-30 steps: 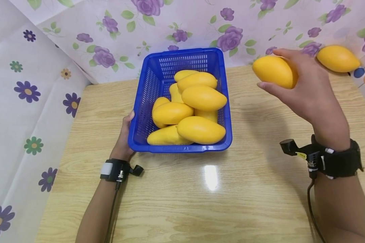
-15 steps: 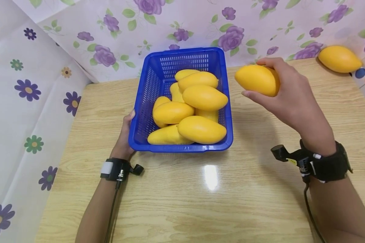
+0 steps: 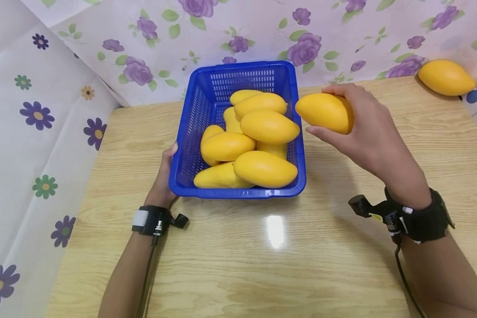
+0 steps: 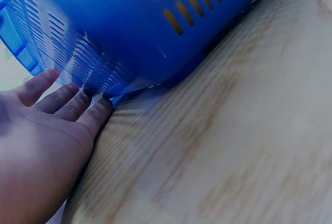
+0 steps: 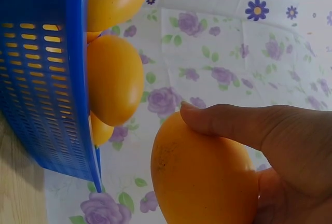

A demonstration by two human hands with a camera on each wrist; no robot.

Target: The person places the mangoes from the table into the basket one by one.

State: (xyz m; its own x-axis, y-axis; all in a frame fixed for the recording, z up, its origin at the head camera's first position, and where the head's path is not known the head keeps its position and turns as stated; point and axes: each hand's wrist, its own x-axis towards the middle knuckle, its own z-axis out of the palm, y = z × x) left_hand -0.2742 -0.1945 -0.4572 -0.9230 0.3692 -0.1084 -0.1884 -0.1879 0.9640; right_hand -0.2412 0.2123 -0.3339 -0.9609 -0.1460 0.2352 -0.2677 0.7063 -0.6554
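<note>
A blue plastic basket stands on the wooden table, heaped with several yellow mangoes. My left hand rests against its left side; the left wrist view shows the fingers extended to the slotted wall, low down near the table. My right hand grips another mango between thumb and fingers, in the air just off the basket's right rim. In the right wrist view the thumb lies over this mango, which has a dark speckled patch on its skin.
One more mango lies at the table's back right corner, by the wall. Floral sheets cover the walls behind and to the left. Table surface stretches in front of the basket.
My right hand has carried its mango leftward and slightly toward me, from well right of the basket to close beside its right rim. My left hand has stayed against the basket.
</note>
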